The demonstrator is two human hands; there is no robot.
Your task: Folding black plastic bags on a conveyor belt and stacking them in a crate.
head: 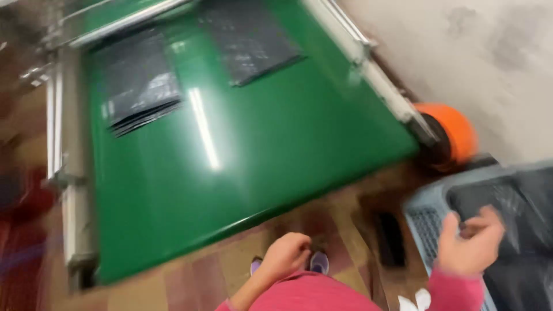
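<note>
The picture is motion-blurred. My left hand (286, 253) hangs curled into a loose fist below the front edge of a green conveyor belt (259, 144), holding nothing that I can make out. My right hand (472, 239) is raised over a grey plastic basket (423, 222) at the right, fingers bent; whether it grips the dark sheets (518, 230) inside is unclear. Two stacks of dark flat sheets lie on the belt: one stack (141, 83) at the far left, another stack (250, 37) at the far middle.
Metal side rails (69, 173) frame the belt. An orange roller (455, 135) sits at its right front corner beside a pale wall (472, 52). Tiled floor (230, 265) and my shoes (318, 262) show below. Something red (23, 230) stands at the left.
</note>
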